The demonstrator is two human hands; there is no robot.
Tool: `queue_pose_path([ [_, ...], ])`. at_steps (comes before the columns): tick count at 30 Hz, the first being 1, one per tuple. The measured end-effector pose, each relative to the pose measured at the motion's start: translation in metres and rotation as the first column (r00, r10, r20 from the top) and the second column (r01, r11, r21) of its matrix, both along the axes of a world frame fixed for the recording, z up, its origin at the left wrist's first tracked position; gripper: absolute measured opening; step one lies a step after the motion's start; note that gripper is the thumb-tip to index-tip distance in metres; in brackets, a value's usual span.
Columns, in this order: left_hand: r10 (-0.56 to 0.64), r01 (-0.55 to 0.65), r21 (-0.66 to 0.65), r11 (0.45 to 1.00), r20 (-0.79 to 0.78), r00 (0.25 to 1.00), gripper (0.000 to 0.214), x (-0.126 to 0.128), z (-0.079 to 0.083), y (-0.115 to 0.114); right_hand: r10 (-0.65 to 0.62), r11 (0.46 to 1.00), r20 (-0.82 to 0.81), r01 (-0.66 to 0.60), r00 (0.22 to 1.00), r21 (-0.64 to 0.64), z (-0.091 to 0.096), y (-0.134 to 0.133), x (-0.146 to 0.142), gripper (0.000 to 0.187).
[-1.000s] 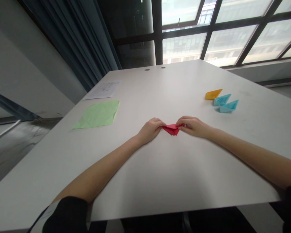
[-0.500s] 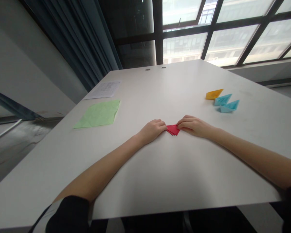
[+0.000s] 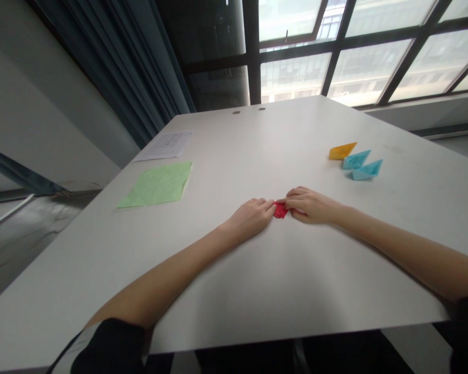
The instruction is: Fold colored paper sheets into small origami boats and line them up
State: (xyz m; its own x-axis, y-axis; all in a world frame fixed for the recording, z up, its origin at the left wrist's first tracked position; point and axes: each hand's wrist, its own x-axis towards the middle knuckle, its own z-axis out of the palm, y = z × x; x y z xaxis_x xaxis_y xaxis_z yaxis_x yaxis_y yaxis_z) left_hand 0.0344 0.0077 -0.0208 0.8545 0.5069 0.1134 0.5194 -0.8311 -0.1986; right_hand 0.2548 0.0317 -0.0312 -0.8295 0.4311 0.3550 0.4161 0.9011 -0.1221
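Note:
A small folded red paper lies on the white table in the middle of the view. My left hand pinches its left end with curled fingers. My right hand pinches its right end, fingers pressed together. The two hands almost touch, so only a small patch of red shows between them. Most of the paper is hidden under my fingers.
A creased green sheet lies at the left, with a printed white sheet beyond it. At the right stand an orange paper boat and two blue paper boats. Windows and a dark curtain rise behind the table's far edge.
My hands have come closer together, squeezing the red paper so that less of it shows than a second ago. Nothing else on the table has moved.

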Motion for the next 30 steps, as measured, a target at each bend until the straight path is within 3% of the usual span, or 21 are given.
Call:
queue_pose_path([
  [7,0.174,-0.172,-0.087,0.981,0.016,0.985,0.035,0.006,-0.001,-0.015,-0.059,0.997,-0.061,0.056,0.996,-0.054,-0.002,-0.004,0.008,0.032],
  [15,0.194,-0.194,-0.085,0.977,-0.007,0.981,0.036,0.009,0.0,-0.019,-0.161,0.976,-0.112,0.142,0.981,-0.168,0.001,-0.006,0.005,0.022],
  [21,0.233,-0.234,-0.1,0.967,-0.023,0.972,0.04,0.005,0.003,-0.019,-0.264,0.959,-0.114,0.248,0.958,-0.141,-0.004,-0.006,-0.002,0.029],
  [26,0.246,-0.233,-0.106,0.967,0.133,0.96,0.03,0.002,0.004,-0.012,-0.296,0.944,-0.148,0.266,0.944,-0.195,-0.007,-0.003,-0.005,0.021],
  [30,0.295,-0.256,-0.16,0.953,0.316,0.902,0.016,0.003,0.007,-0.011,-0.423,0.859,-0.182,0.329,0.888,-0.392,-0.003,-0.004,-0.01,0.015],
])
